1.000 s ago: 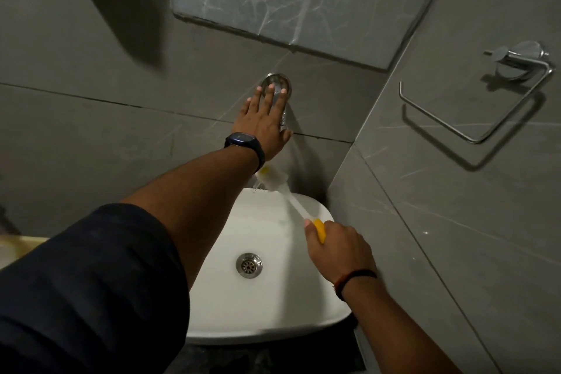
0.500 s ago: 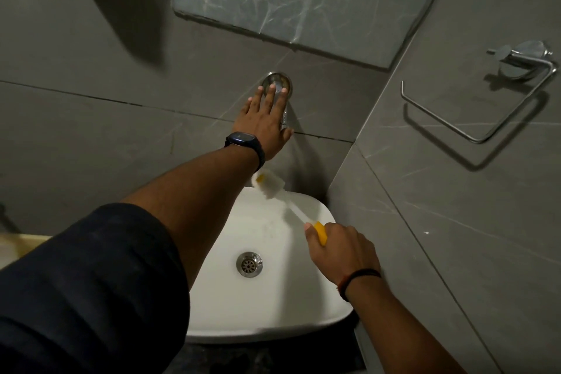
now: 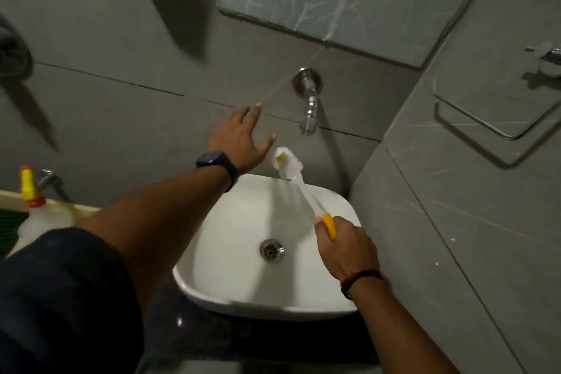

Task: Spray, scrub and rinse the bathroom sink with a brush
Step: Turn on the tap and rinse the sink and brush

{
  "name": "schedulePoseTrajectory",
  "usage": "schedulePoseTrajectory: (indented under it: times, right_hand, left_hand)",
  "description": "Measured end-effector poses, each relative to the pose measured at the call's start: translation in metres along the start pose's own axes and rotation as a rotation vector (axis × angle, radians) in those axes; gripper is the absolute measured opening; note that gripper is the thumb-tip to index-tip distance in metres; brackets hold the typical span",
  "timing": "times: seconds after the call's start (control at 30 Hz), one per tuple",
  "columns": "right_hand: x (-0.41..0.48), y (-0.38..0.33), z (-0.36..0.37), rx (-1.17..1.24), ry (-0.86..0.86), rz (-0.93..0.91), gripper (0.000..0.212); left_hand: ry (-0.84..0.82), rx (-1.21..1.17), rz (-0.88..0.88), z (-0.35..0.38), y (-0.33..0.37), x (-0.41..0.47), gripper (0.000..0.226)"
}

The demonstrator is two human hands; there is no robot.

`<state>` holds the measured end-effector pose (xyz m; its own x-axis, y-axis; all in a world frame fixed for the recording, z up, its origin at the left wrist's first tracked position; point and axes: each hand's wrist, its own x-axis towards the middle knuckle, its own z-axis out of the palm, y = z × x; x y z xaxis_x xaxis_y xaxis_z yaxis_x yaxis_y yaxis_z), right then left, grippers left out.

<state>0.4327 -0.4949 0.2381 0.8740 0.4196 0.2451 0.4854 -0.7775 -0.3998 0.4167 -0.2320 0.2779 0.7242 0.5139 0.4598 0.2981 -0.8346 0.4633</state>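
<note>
Left hand (image 3: 239,140) has come off the chrome wall tap (image 3: 309,106), now bare; fingers spread, released, hovering left of it. White oval ceramic sink (image 3: 230,252) sits below, steel drain (image 3: 272,250) central. Right hand (image 3: 344,247) clenched on yellow-handled white bristle brush (image 3: 299,182), head over the sink's back rim.

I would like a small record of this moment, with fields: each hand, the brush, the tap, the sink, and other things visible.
left hand: open, in the air left of the tap, touching nothing
right hand: grips the brush handle
brush: white bristles up, over the back rim of the sink
tap: on the wall, no water seen
sink: white, drain in the middle
other: bottle at far left
</note>
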Motion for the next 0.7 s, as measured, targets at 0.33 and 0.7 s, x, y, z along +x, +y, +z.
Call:
schedulePoseTrajectory:
  times: [0.33, 0.7]
  right_hand:
    - [-0.075, -0.203, 0.140, 0.213, -0.428, -0.579, 0.026]
    - [-0.133, -0.370, 0.361, -0.195, -0.799, -0.956, 0.030]
  left_hand:
    - [0.167, 0.199, -0.834, -0.118, -0.273, -0.233, 0.064]
    - [-0.054, 0.402, -0.972, -0.156, -0.484, -0.329, 0.070]
